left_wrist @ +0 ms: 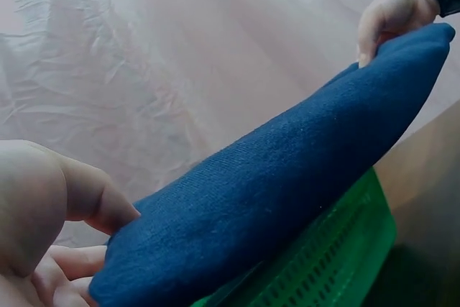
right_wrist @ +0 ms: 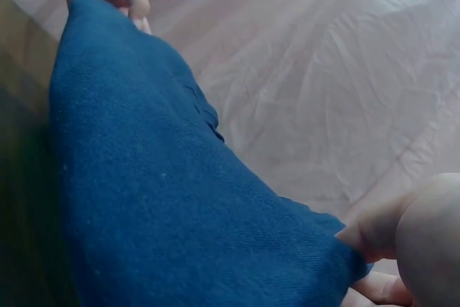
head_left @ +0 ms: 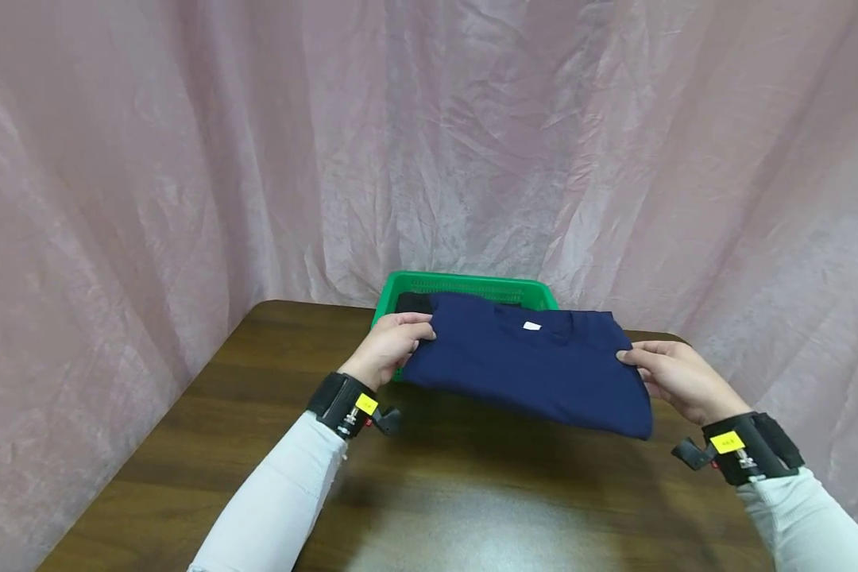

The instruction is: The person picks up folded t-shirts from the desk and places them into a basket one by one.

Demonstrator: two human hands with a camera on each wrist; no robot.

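A folded navy blue shirt (head_left: 522,365) with a white neck label hangs above the table, its collar toward the back. My left hand (head_left: 392,345) pinches its left side between thumb and fingers, and my right hand (head_left: 675,380) pinches its right side. Behind and partly under the shirt stands a green plastic basket (head_left: 465,283); the shirt covers much of it. Some black cloth (head_left: 413,303) shows inside the basket at its left. In the left wrist view the shirt (left_wrist: 273,170) stretches between both hands, over the slotted basket wall (left_wrist: 338,249).
The brown wooden table (head_left: 257,413) carries the basket near its back edge. Pinkish curtains (head_left: 465,143) hang behind and on both sides. Each wrist wears a black strap with a camera.
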